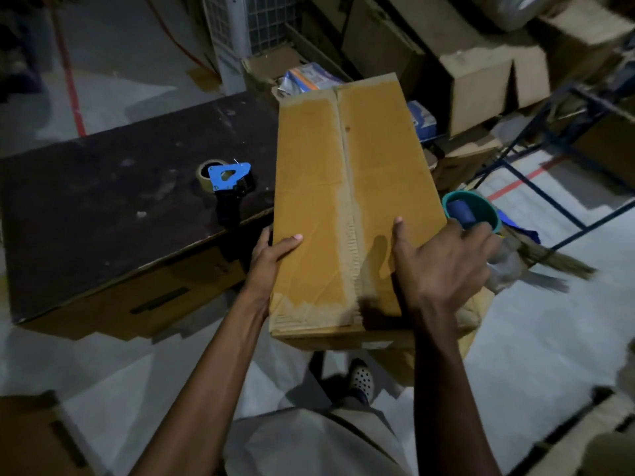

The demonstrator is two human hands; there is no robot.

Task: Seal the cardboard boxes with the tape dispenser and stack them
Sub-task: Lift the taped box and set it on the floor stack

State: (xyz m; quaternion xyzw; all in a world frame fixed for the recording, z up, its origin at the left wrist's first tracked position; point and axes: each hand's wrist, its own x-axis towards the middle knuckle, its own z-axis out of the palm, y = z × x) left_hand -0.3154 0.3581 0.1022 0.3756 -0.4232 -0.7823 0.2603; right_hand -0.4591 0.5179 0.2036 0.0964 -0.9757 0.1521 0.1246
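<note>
A long cardboard box point(309, 207) with a taped centre seam is held up in front of me, off the dark table. My left hand point(271, 259) grips its near left edge, thumb on top and fingers below. My right hand point(443, 266) grips the near right edge, thumb on the top face and fingers down the side. The blue tape dispenser point(228, 182) with a roll of brown tape lies on the dark table point(103, 207), to the left of the box and apart from both hands.
Under the dark table top a large cardboard box point(144, 304) shows. A green bucket point(481, 209) and a broom point(556, 262) lie on the floor at the right. Cardboard boxes point(481, 84) pile up at the back right beside a blue metal frame point(536, 187). Another box point(31, 438) is at the lower left.
</note>
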